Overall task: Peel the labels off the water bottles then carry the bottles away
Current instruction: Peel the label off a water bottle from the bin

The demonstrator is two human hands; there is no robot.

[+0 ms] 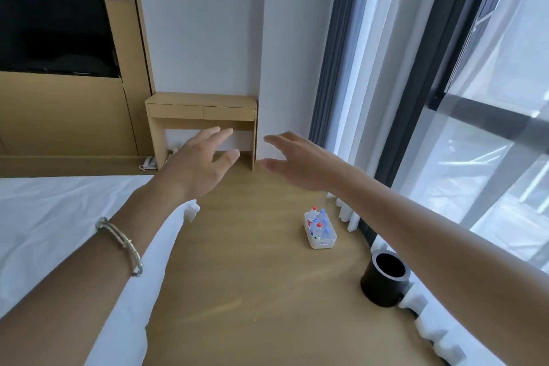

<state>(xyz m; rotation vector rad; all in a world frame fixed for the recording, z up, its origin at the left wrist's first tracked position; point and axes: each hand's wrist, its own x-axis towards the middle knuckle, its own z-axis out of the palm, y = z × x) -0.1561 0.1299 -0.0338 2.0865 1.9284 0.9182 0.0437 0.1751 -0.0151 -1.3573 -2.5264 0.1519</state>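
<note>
Several small clear water bottles (318,222) with red and blue caps stand upright in a white plastic basket (323,243) on the wooden floor near the window. My left hand (198,162) is stretched out in front of me, fingers spread and empty, with a metal bangle on its wrist. My right hand (298,162) is held out beside it, fingers straight, holding nothing. Both hands hover high above the floor, well apart from the basket.
A black cylindrical bin (386,278) stands on the floor by the curtain (350,214), nearer to me than the basket. A white bed (59,223) fills the left side. A wooden desk (202,111) stands against the far wall, with a phone (149,163) on the floor beside it.
</note>
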